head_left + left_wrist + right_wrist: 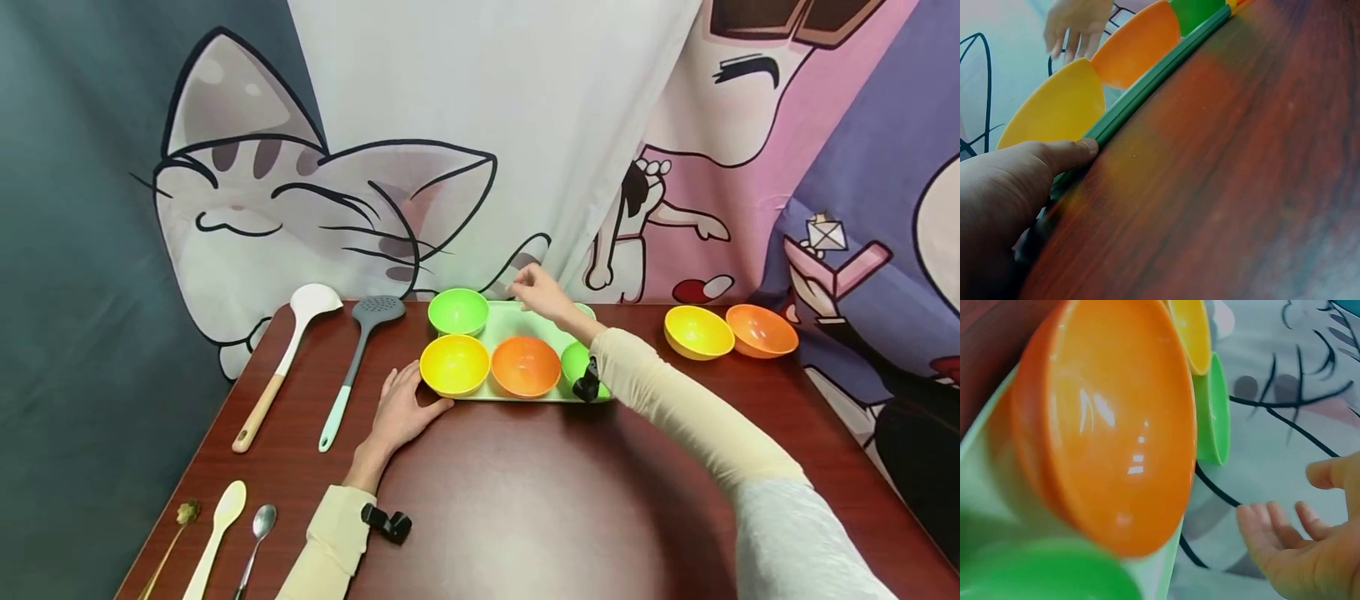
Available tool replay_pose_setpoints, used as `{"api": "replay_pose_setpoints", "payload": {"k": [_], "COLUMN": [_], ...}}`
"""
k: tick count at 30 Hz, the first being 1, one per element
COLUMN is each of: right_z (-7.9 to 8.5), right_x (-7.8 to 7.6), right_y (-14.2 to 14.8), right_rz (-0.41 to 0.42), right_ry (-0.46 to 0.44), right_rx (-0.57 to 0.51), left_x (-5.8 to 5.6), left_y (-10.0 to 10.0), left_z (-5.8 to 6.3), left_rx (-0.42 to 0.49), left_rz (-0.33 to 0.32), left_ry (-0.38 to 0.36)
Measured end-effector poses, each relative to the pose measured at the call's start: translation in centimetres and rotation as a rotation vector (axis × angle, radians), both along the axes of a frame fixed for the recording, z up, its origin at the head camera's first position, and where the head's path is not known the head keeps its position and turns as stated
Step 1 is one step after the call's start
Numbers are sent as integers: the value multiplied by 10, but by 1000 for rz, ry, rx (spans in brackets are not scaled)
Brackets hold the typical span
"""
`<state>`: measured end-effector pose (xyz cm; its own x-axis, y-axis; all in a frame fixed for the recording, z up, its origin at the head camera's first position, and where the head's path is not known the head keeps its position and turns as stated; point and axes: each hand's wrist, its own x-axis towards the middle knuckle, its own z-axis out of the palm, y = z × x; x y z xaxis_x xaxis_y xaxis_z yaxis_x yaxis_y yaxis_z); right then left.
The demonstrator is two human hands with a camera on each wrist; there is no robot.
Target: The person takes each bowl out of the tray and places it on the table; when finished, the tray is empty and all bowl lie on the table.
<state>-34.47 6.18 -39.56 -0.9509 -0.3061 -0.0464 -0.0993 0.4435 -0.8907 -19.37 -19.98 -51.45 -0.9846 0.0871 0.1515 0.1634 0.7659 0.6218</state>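
A pale green tray (510,321) lies near the table's back edge, carrying a yellow bowl (454,365), an orange bowl (526,367) and two green bowls, one at the back left (458,312) and one at the front right (574,362). My left hand (402,410) holds the tray's front left corner, its thumb (1075,153) against the rim below the yellow bowl; its other fingers are mostly hidden in the left wrist view. My right hand (542,292) is raised above the tray's back part. Its fingers (1272,528) are loosely bent, with nothing between them. The right forearm partly covers the front right green bowl.
Another yellow bowl (699,332) and orange bowl (761,331) stand at the back right. On the left lie a white ladle (296,333) and a grey slotted turner (360,350). Several small spoons, including a cream one (225,517), lie front left. A patterned curtain (480,125) hangs behind.
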Motion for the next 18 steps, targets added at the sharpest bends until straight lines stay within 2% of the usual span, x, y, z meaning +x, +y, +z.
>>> {"api": "replay_pose_setpoints", "payload": {"k": [2,5,7,10,12,15,18], "right_z": [1,-1,-1,-1,-2,-5,-8], "right_x": [-4,-8,-11,-16,-19,-24,-27], "right_y": [-9,-24,-35,-47,-53,-56,-56], "right_rz": [38,77,105,159,188,188,175], "right_ry": [2,58,102,64,0,-77,-109], "right_rx": [105,266,329,337,339,349,362], "left_x": [-1,0,1,1,0,-2,-1], "left_y": [0,0,-1,-2,-2,0,1], "left_z": [2,1,1,0,-1,-2,-3], "left_rx": [-2,1,12,17,15,13,20], "left_rz": [-1,3,13,28,30,23,19], "left_ry": [-8,-12,4,37,42,30,18]}}
